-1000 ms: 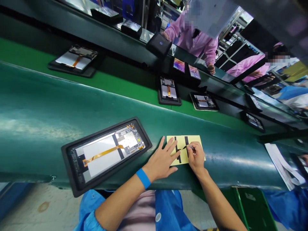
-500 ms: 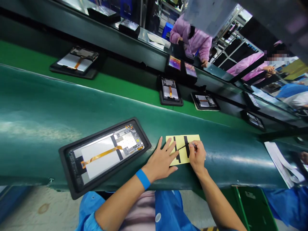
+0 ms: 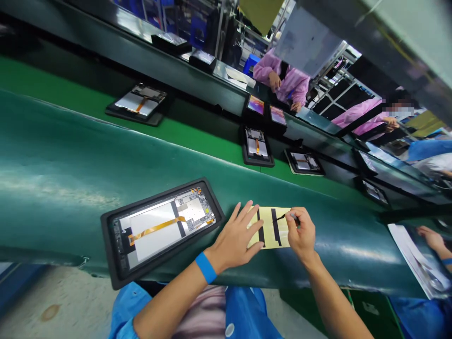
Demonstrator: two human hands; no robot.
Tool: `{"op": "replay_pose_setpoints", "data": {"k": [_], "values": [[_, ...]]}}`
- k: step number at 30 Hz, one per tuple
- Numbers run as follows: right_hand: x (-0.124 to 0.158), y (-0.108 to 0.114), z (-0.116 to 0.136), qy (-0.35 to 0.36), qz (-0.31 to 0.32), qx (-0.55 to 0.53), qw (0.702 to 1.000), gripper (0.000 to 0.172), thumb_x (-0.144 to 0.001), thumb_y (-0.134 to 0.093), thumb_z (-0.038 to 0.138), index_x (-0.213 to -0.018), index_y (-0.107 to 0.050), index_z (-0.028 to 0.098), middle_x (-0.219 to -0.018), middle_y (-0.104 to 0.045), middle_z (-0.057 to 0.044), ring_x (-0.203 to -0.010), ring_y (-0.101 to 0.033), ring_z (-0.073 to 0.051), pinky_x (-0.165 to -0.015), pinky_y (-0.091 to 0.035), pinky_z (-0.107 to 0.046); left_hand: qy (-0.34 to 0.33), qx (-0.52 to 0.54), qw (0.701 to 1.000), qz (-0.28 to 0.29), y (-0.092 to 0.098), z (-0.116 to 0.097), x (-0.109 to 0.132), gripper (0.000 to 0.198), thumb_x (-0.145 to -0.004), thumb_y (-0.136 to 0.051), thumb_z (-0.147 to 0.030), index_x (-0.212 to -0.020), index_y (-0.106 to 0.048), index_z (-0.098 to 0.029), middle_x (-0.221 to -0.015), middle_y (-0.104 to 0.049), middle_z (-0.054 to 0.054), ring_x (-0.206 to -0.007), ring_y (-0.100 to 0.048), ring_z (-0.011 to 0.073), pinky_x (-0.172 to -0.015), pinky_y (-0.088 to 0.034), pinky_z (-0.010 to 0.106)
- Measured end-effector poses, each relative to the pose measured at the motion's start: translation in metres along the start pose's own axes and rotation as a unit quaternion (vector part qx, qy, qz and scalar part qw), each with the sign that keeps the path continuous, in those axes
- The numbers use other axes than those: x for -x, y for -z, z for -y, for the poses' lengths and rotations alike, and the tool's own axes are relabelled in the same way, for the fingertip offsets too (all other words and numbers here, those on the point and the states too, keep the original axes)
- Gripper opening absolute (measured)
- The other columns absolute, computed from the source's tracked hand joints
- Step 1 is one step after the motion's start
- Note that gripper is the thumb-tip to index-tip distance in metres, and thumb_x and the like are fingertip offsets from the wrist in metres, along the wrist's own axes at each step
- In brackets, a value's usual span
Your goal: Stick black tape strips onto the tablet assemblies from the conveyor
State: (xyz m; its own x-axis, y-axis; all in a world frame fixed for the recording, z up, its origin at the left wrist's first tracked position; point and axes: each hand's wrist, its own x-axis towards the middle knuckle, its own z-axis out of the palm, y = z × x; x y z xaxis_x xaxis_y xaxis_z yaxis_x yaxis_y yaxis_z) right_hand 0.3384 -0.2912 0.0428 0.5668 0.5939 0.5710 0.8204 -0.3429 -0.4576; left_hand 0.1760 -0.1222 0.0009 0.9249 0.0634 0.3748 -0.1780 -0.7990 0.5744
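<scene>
A yellow backing sheet (image 3: 268, 239) with two black adhesive strips (image 3: 276, 228) lies on the green bench in front of me. My left hand (image 3: 237, 235) rests on its left side, palm down with fingers spread. Over the sheet's right edge, my right hand (image 3: 302, 231) is closed around dark, thin-tipped tweezers (image 3: 281, 217). Their tip is at the right-hand strip; whether it grips the strip I cannot tell. Left of my hands an opened tablet (image 3: 155, 235) lies in a black tray (image 3: 108, 245), showing its battery, orange ribbon cable and circuit board.
Behind the bench runs a green conveyor belt (image 3: 197, 146) carrying several opened tablets in black trays. Two lit screens (image 3: 255, 104) stand past it. A co-worker in pink (image 3: 284, 77) sits opposite. At right, another person's hand (image 3: 432, 239) is near white sheets (image 3: 406, 249).
My right hand and the tweezers have shifted rightward, and the tip has gone from the left strip to the right one. My left hand stays spread on the sheet. The camera view has shifted slightly.
</scene>
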Motion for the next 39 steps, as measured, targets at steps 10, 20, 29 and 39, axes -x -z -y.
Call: {"op": "replay_pose_setpoints", "data": {"k": [10, 20, 29, 39], "values": [[-0.025, -0.029, 0.078, 0.146, 0.173, -0.135, 0.965, 0.011, -0.096, -0.056, 0.013, -0.093, -0.06, 0.023, -0.082, -0.061, -0.001, -0.067, -0.059, -0.014, -0.055, -0.046, -0.024, 0.106, 0.3, 0.948, -0.01, 0.056, 0.001, 0.014, 0.045, -0.094, -0.058, -0.04, -0.131, -0.063, -0.015, -0.131, -0.071, 0.012, -0.121, -0.066, 0.0257, -0.107, -0.05, 0.039], [-0.056, -0.072, 0.124, 0.222, 0.139, -0.12, 0.957, 0.013, -0.095, -0.053, 0.015, -0.088, -0.06, 0.023, -0.077, -0.061, -0.001, -0.064, -0.06, -0.015, -0.056, -0.048, -0.027, 0.214, 0.443, 0.867, -0.075, 0.081, 0.0, 0.052, 0.036, -0.101, -0.046, -0.034, -0.093, -0.075, -0.015, -0.093, -0.079, 0.006, -0.087, -0.073, 0.0169, -0.084, -0.057, 0.027], [-0.044, -0.137, 0.175, 0.225, 0.3, -0.215, 0.901, 0.009, -0.1, -0.054, 0.02, -0.095, -0.06, 0.023, -0.089, -0.063, -0.003, -0.078, -0.063, -0.017, -0.069, -0.05, -0.029, 0.228, 0.029, 0.93, -0.288, 0.104, 0.006, 0.158, 0.027, -0.099, -0.055, -0.023, -0.121, -0.069, -0.019, -0.118, -0.076, 0.008, -0.112, -0.07, 0.0193, -0.103, -0.054, 0.035], [-0.007, -0.199, 0.218, 0.257, 0.363, -0.131, 0.886, 0.011, -0.101, -0.054, 0.026, -0.098, -0.064, 0.023, -0.104, -0.064, -0.006, -0.078, -0.064, -0.018, -0.068, -0.049, -0.03, 0.284, -0.25, 0.887, -0.265, 0.099, 0.024, 0.222, 0.035, -0.096, -0.055, -0.018, -0.129, -0.064, -0.018, -0.143, -0.062, 0.014, -0.146, -0.045, 0.031, -0.121, -0.036, 0.058]]}}
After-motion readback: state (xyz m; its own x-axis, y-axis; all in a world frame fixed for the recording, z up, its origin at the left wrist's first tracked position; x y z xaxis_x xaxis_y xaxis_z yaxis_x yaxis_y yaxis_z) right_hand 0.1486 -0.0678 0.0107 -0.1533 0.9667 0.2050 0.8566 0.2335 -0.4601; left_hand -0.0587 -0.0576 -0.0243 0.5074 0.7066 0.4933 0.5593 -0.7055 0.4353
